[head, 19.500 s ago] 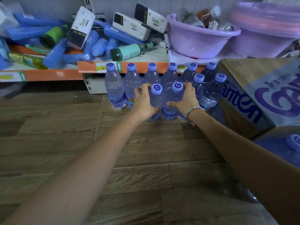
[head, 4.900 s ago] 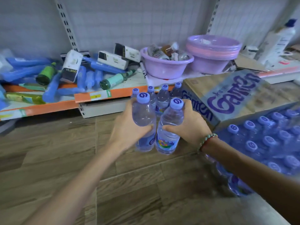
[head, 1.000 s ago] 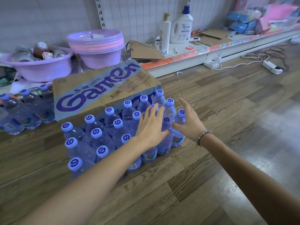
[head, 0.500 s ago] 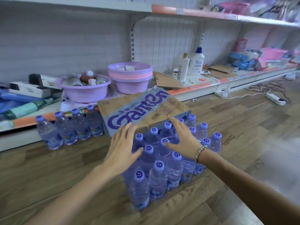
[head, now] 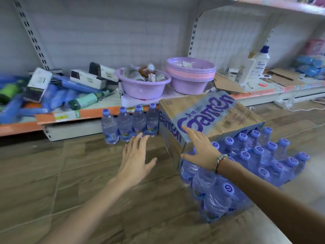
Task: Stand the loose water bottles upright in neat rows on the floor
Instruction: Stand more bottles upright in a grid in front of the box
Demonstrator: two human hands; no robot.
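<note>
Your left hand (head: 136, 160) and right hand (head: 202, 148) were spread wide, holding nothing. Four bottles (head: 129, 123) stood far left; the big pack (head: 246, 164) waited near right.

You have two groups of water bottles, all clear plastic with purple caps and standing upright on the wooden floor (head: 88, 173). A short row of four bottles (head: 129, 125) stands side by side against the base of the low shelf (head: 73, 128). A larger block of bottles (head: 249, 164), packed close in several rows, stands to the right, partly under a tilted cardboard box (head: 207, 118).
</note>
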